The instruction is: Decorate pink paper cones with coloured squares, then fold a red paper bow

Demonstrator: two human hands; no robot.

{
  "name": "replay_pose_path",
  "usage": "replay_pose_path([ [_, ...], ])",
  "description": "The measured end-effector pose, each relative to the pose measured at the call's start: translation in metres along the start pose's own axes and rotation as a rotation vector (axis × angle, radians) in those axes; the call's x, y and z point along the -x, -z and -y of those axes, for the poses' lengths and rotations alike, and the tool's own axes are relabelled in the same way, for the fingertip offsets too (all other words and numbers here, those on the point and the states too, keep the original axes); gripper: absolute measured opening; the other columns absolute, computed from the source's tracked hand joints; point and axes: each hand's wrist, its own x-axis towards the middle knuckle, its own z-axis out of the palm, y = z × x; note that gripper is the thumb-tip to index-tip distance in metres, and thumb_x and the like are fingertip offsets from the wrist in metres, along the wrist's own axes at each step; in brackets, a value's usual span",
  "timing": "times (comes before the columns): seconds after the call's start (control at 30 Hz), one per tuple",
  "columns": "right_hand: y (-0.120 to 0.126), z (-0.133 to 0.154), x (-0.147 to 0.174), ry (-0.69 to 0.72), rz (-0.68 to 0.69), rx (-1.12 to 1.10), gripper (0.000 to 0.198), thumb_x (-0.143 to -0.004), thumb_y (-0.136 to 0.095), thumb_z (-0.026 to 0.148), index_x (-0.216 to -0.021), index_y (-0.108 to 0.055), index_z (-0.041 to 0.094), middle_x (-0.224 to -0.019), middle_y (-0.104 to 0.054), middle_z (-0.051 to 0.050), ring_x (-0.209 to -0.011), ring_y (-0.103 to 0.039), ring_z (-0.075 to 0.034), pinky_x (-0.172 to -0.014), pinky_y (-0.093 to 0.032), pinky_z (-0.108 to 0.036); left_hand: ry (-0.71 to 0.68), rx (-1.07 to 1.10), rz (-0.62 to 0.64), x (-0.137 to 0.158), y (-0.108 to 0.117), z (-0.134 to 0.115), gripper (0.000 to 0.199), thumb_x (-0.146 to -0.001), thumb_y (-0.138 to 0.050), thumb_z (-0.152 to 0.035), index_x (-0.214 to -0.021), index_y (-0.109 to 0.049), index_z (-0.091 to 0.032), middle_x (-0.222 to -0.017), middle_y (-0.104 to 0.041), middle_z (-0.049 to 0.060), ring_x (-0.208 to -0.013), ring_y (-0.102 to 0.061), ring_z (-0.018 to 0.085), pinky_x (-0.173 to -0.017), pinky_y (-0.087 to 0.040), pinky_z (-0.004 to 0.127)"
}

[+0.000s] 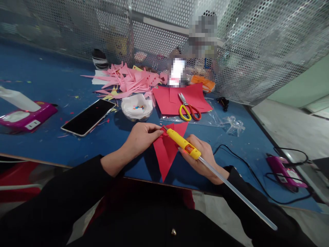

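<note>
Right hand (203, 159): 1, fingers curled closed around a yellow glue gun (180, 140); translucent glue stick (239, 195) projecting from its rear, over the right sleeve. Left hand (140, 139): 1, thumb and fingertips pinched together on the upper edge of a folded red paper piece (167, 156). Said piece lies between the 2 hands near the table's front edge, 1 point directed toward the wearer. Metal nozzle of the gun sits at the left fingertips; whether it touches the paper cannot be told.

Further items, on blue table (59, 147):
- Scissors (188, 106), 1 pair, 1 yellow and 1 red handle, resting on red sheets (164, 99) beyond the hands.
- Clear bowl (132, 116), 1, lined with white paper, small coloured bits inside.
- Phone (88, 116), 1, dark screen, left of the bowl.
- Pink paper pieces (128, 80), heaped behind the bowl.
- Magenta devices (33, 120), 2: 1 far left, 1 far right beside a black cable (246, 163).
- Perforated metal partition (156, 41), along the rear.
</note>
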Motion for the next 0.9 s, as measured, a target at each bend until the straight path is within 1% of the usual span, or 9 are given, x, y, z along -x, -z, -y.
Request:
replay_pose_path([
  [0.17, 0.0, -0.001, 0.0, 0.003, -0.002, -0.015, 0.023, -0.096, -0.053, 0.035, -0.078, -0.046, 0.023, -0.069, -0.049, 0.003, -0.054, -0.044, -0.011, -0.053, -0.032, -0.026, 0.001, -0.012, 0.001, -0.001, 0.0, 0.0, 0.025, -0.083, -0.067, -0.032, -0.097, -0.082, -0.017, -0.073, -0.077, 0.006, -0.056, -0.061, 0.013, -0.054, -0.046, 0.024],
  [0.33, -0.001, -0.002, 0.0, 0.02, -0.012, -0.005, 0.024, -0.097, -0.053, 0.035, -0.078, -0.045, 0.023, -0.069, -0.049, 0.003, -0.054, -0.044, -0.011, -0.053, -0.031, -0.025, -0.013, -0.004, 0.0, -0.001, 0.0, 0.0, 0.025, -0.082, -0.068, -0.032, -0.096, -0.082, -0.017, -0.079, -0.078, 0.007, -0.062, -0.063, 0.014, -0.058, -0.048, 0.025],
  [0.43, -0.001, -0.001, 0.0, 0.003, -0.006, -0.008, 0.024, -0.096, -0.054, 0.035, -0.078, -0.044, 0.024, -0.068, -0.049, 0.004, -0.053, -0.044, -0.011, -0.053, -0.032, -0.025, -0.031, -0.009, -0.001, 0.0, 0.001, -0.001, 0.024, -0.082, -0.068, -0.033, -0.095, -0.082, -0.017, -0.081, -0.079, 0.006, -0.065, -0.064, 0.015, -0.06, -0.048, 0.025],
  [0.57, -0.001, -0.001, 0.0, 0.001, -0.009, -0.009, 0.023, -0.095, -0.054, 0.036, -0.078, -0.045, 0.024, -0.068, -0.05, 0.004, -0.054, -0.045, -0.011, -0.053, -0.032, -0.025, -0.026, -0.028, -0.009, 0.0, 0.001, -0.001, 0.026, -0.081, -0.069, -0.035, -0.096, -0.082, -0.017, -0.076, -0.077, 0.005, -0.061, -0.062, 0.014, -0.056, -0.046, 0.024],
  [0.7, 0.001, -0.004, -0.001, 0.018, -0.009, -0.062, 0.022, -0.095, -0.054, 0.035, -0.078, -0.046, 0.024, -0.067, -0.05, 0.004, -0.054, -0.045, -0.011, -0.052, -0.032, -0.026, -0.011, -0.02, -0.018, 0.0, 0.0, -0.001, 0.024, -0.082, -0.068, -0.032, -0.095, -0.082, -0.017, -0.073, -0.076, 0.005, -0.058, -0.061, 0.013, -0.055, -0.045, 0.024],
  [0.77, 0.003, -0.007, -0.002, 0.005, -0.005, -0.131, 0.021, -0.096, -0.055, 0.034, -0.079, -0.047, 0.024, -0.069, -0.052, 0.004, -0.055, -0.046, -0.011, -0.052, -0.035, -0.026, 0.006, -0.014, -0.027, 0.0, 0.0, -0.001, 0.022, -0.082, -0.067, -0.029, -0.094, -0.082, -0.017, -0.073, -0.076, 0.005, -0.058, -0.061, 0.013, -0.056, -0.045, 0.024],
  [0.83, 0.006, -0.01, -0.001, -0.018, 0.0, -0.219, 0.019, -0.096, -0.055, 0.035, -0.081, -0.05, 0.024, -0.071, -0.055, 0.002, -0.059, -0.051, -0.013, -0.055, -0.04, -0.027, 0.026, -0.009, -0.034, 0.0, 0.0, -0.002, 0.021, -0.082, -0.067, -0.027, -0.094, -0.082, -0.017, -0.074, -0.077, 0.005, -0.058, -0.061, 0.012, -0.056, -0.046, 0.023],
  [0.9, 0.008, -0.012, -0.001, -0.054, -0.011, -0.273, 0.02, -0.098, -0.053, 0.038, -0.084, -0.054, 0.024, -0.074, -0.057, 0.0, -0.062, -0.054, -0.014, -0.057, -0.045, -0.029, 0.032, -0.015, -0.036, 0.0, 0.0, -0.003, 0.02, -0.082, -0.067, -0.026, -0.092, -0.082, -0.017, -0.075, -0.077, 0.005, -0.059, -0.062, 0.012, -0.057, -0.046, 0.024],
])
